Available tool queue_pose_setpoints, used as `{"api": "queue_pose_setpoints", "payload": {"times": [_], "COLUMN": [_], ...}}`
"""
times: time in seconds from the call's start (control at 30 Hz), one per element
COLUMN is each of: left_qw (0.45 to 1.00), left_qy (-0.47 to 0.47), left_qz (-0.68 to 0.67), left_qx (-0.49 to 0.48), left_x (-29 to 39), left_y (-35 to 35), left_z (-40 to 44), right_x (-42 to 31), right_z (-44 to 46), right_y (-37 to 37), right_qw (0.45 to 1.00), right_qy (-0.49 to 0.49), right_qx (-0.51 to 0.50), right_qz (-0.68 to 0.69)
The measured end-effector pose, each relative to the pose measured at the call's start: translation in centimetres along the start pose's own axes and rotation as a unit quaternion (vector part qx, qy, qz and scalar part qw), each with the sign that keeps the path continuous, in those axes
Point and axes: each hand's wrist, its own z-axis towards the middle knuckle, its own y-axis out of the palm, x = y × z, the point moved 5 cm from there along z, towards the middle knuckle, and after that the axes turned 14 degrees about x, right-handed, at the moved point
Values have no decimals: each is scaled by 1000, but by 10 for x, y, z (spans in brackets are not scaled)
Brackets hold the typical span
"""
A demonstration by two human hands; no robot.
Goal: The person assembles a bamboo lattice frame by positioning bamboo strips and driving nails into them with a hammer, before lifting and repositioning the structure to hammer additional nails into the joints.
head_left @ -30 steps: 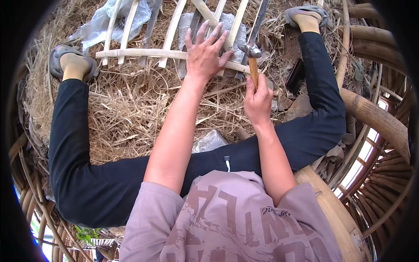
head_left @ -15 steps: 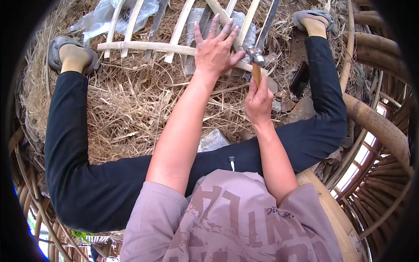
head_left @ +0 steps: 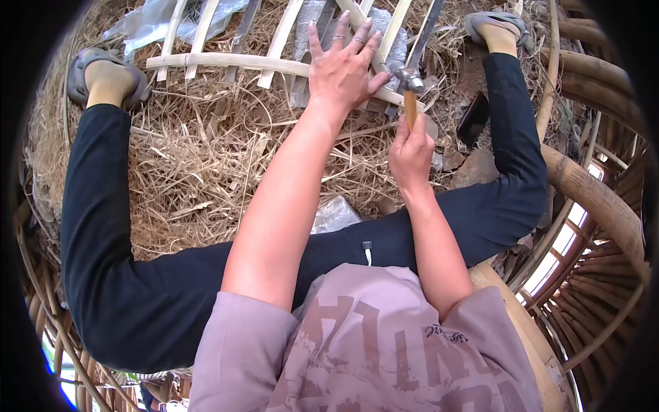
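Note:
My left hand (head_left: 341, 72), fingers spread, lies flat over a long pale crosspiece (head_left: 240, 61) and a diagonal strip (head_left: 355, 15) of a wooden slat frame. Several pale and dark slats (head_left: 281, 42) run up from the crosspiece to the top edge of the view. In my right hand (head_left: 411, 152) is the wooden handle of a hammer (head_left: 410, 103). The metal hammer head is close to the crosspiece's right end; whether it touches the wood I cannot tell.
Dry shavings (head_left: 199, 165) cover the ground between my legs. A clear plastic bag (head_left: 154, 26) lies at the upper left. Right of the hammer is a dark flat object (head_left: 473, 119). A grey block (head_left: 335, 215) sits by my lap, and curved bamboo (head_left: 597, 196) stands at the right.
The slat frame sits slightly higher in view. My left hand has shifted a little right and up relative to the view, still spread on the wood. The hammer has moved slightly right, still held.

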Motion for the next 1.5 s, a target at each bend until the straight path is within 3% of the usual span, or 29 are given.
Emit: {"api": "queue_pose_setpoints", "payload": {"times": [0.07, 0.17, 0.3, 0.43, 0.47, 0.57, 0.63, 0.67, 0.7, 0.73, 0.77, 0.83, 0.93, 1.03, 1.13, 1.23, 1.33, 1.43, 1.5], "left_qw": [1000, 1000, 999, 996, 997, 998, 999, 996, 996, 996, 996, 996, 997, 997, 996, 998, 998, 997, 997], "left_qy": [2, 8, 17, 28, 27, 21, 18, -6, -4, -2, 3, 2, 4, 2, 0, 16, 14, 12, 12], "left_qz": [-3, 1, 34, 70, 65, 51, 46, -64, -66, -73, -80, -89, -78, -69, -76, -59, -58, -73, -52], "left_qx": [2, -7, -12, -43, -37, -41, -23, 57, 57, 45, 37, 30, 17, 37, 35, 15, -8, 35, 47], "left_x": [0, -1, -1, 3, 2, 3, 1, 0, -2, 1, 4, 4, 3, 0, -1, 2, 3, 1, -4], "left_y": [-1, -3, -2, -2, -2, -1, 5, -18, -18, -19, -20, -19, -19, -16, -10, -12, -16, -16, -17], "left_z": [3, 0, 3, 0, 3, -9, -3, 6, 8, 0, -4, 1, -7, 5, -5, 3, -8, 1, 4], "right_x": [-6, 2, -11, 3, -11, 4, 1, -5, -10, -11, 2, -5, -15, -16, -8, -10, -17, -11, -15], "right_z": [2, 2, 0, -3, 0, 0, 1, 1, 0, 0, 2, -3, 3, 5, 5, 3, 4, 0, 3], "right_y": [-5, 7, -5, 5, -3, 9, 5, 0, -2, 1, 12, -1, 0, -6, -3, -5, -5, -1, -3], "right_qw": [999, 997, 998, 1000, 999, 995, 1000, 1000, 998, 999, 994, 999, 1000, 997, 999, 998, 999, 997, 997], "right_qy": [-25, 9, -49, -2, -22, 66, 3, -12, -24, -9, 24, -20, -5, -38, 31, -37, -13, -78, -60], "right_qx": [37, -64, 41, -19, 33, -68, -16, 18, 49, 27, -85, 15, 4, 64, 4, 48, 16, 19, 43], "right_qz": [18, -43, 18, -8, 37, -20, -6, 9, 26, 28, -66, 23, 25, 7, 30, 2, 36, 0, 19]}}
